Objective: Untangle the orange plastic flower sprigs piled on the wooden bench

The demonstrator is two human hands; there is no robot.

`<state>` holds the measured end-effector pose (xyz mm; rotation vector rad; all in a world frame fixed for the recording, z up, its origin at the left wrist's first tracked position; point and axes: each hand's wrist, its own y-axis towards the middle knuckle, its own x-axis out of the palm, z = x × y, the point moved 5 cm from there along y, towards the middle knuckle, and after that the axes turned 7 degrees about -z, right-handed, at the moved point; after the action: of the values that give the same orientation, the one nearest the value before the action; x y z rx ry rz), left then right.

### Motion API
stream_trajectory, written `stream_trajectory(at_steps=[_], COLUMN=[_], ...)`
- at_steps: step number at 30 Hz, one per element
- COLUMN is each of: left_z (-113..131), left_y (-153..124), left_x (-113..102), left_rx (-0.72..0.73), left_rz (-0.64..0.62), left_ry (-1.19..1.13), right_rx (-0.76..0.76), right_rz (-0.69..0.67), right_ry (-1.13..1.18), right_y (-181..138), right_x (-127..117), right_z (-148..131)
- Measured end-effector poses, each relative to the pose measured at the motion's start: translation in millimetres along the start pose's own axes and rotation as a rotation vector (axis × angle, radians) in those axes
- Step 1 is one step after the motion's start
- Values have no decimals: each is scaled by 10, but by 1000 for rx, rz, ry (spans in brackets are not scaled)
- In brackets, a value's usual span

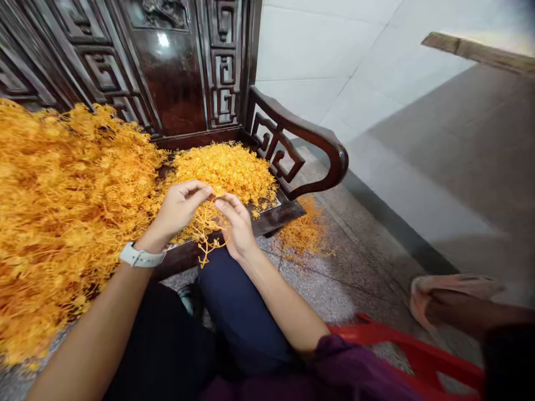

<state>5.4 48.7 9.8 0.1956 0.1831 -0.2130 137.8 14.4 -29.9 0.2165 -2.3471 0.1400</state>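
A thin, branching orange sprig (pixel 205 227) is hanging at the front edge of the bench (pixel 179 100); the left hand (pixel 178 211) and right hand (pixel 238 225) are gripping it in narrow fingertip pinches. A fluffy pile (pixel 225 167) is covering the bench's right end, a bushy heap (pixel 62 195) is crowding its left, and wiry stems (pixel 307 228) are littering the floor (pixel 321 292) beside its glossy wooden arm (pixel 311 127)

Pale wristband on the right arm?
No, the wristband circles the left wrist, and the right wrist is bare.
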Motion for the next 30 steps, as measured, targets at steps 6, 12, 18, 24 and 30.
stream_trajectory(at_steps=[6,12,18,24,30], left_z=[49,77,62,-24,-82], left_y=[-31,-51,-59,-47,-35], left_x=[-77,-109,-114,-197,-142], left_rx=[35,-24,-17,18,43], left_rz=[40,-54,-157,-56,54], left_ry=[51,-40,-26,-199,-254], right_rx=[-25,-11,-42,80,153], right_rz=[34,-34,-94,-103,-39], right_ry=[-168,-216,-235,-190,-102], right_y=[-7,-35,-11,12,30], right_x=[-23,30,-5,-13,-29], right_z=[-8,27,108,178,191])
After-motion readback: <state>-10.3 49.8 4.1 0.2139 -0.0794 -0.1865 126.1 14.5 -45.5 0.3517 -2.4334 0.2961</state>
